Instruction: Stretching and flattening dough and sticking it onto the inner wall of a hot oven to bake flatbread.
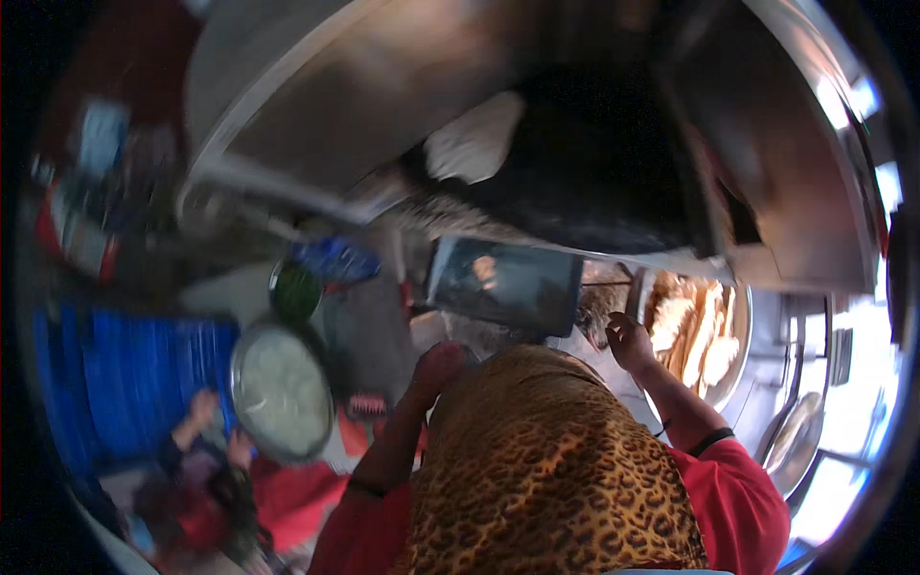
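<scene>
My right hand (629,342) is raised, fingers apart and nothing in it, just left of a round metal basin (744,323) of pale, browned flatbread-like pieces (693,334). My left hand (442,365) is low by my leopard-print apron (553,467); blur hides whether it holds something. Ahead of both hands lies a dark, glossy rectangular panel (507,287) with a reflection in it. Beyond it gapes a dark oven-like opening (604,158) with metal sides. A pale, flat piece (474,136), perhaps dough or bread, shows at the opening's left side.
A large bowl (282,392) of whitish contents stands at left, near a smaller bowl of chopped greens (296,291) and a blue bag (336,259). Another person (201,496) is at lower left, hands by a blue surface (144,388). Another metal basin (794,445) is at far right.
</scene>
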### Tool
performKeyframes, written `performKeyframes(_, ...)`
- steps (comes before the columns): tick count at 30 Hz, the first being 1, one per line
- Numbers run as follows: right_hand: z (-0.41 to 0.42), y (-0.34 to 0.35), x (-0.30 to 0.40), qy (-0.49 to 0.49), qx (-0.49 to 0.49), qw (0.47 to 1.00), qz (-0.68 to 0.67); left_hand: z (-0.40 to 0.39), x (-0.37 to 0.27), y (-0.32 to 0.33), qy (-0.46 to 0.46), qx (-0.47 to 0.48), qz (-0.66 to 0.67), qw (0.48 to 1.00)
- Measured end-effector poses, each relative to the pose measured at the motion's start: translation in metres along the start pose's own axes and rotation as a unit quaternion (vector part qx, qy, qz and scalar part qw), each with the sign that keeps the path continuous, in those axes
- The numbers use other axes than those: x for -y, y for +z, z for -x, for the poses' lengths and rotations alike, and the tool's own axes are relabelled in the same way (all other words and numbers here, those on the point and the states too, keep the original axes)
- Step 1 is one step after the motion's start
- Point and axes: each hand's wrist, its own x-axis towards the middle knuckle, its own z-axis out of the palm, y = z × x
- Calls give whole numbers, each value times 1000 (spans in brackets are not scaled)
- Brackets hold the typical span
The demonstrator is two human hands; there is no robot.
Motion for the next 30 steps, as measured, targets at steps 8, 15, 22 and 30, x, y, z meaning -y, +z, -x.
performKeyframes(8, -87, 134, 156, -356, 217, 905, 81, 66, 37, -61, 8, -170, -56, 984)
performKeyframes(15, -109, 278, 355, -499, 334, 788, 134, 140, 57, -84, -8, -290, -133, 948)
performKeyframes(22, -181, 466, 473, -469, 220, 855, 23, 210, 89, -58, 36, -454, 130, 881)
performKeyframes(30, -190, 501, 483, -479, 215, 831, 184, 224, 140, -40, 20, -505, 173, 845)
